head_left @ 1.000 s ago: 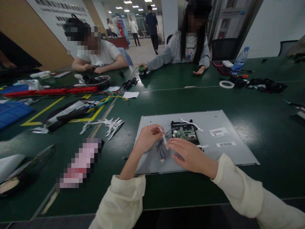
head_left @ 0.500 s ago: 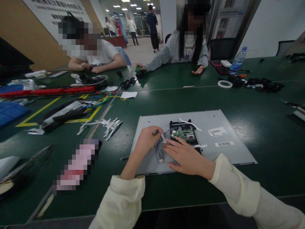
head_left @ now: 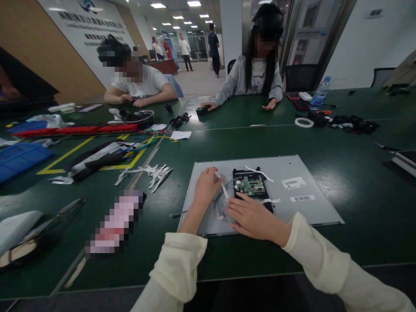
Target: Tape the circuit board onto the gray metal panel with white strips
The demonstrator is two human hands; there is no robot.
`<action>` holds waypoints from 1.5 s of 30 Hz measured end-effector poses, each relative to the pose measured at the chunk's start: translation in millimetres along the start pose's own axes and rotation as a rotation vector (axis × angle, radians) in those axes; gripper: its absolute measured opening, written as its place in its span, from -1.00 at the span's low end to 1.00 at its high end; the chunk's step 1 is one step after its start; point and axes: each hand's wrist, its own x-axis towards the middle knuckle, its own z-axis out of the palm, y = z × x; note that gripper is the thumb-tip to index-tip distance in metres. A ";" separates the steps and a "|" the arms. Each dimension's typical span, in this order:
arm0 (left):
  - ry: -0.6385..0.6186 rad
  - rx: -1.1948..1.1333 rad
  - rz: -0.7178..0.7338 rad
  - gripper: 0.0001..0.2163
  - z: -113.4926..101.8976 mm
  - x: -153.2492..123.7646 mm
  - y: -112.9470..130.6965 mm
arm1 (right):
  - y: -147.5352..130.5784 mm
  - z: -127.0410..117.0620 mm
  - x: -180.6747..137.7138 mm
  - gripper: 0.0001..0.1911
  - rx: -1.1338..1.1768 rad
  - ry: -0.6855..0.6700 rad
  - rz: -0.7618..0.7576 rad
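The grey metal panel (head_left: pixel 292 208) lies flat on the green surface (head_left: pixel 260 143), near the person, with a green circuit board (head_left: pixel 249 187) mounted left of its centre. The left hand (head_left: pixel 208 187) rests on the panel just left of the board, fingers drawn narrow and pinching the far end of a white strip (head_left: pixel 224 191). The right hand (head_left: pixel 251 216) lies palm down at the panel's near edge, fingers extended and slightly spread, holding nothing, pressing on the grey cables (head_left: pixel 221 209) that run from the board. Loose white strips (head_left: pixel 152 172) lie on the surface to the left. A tape roll (head_left: pixel 304 122) sits far right.
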 end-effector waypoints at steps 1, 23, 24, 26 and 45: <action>0.010 0.007 -0.020 -0.76 0.8 -0.1 0.0 | -2.7 0.4 -1.8 -0.59 -0.005 0.000 -0.009; -0.129 -0.016 0.140 -0.64 -17.0 -62.5 33.4 | -28.0 1.9 -23.3 -0.47 0.123 0.064 0.135; -0.141 -0.033 0.134 -0.62 -15.3 -62.8 31.7 | -27.8 1.8 -23.0 -0.46 0.129 0.059 0.138; -0.154 -0.063 0.132 -0.59 -12.3 -61.4 27.5 | -27.1 1.9 -22.4 -0.46 0.141 0.049 0.143; -0.115 -0.145 0.010 -0.66 -35.8 6.6 7.9 | -8.4 -14.4 24.7 -0.54 0.041 -0.072 -0.257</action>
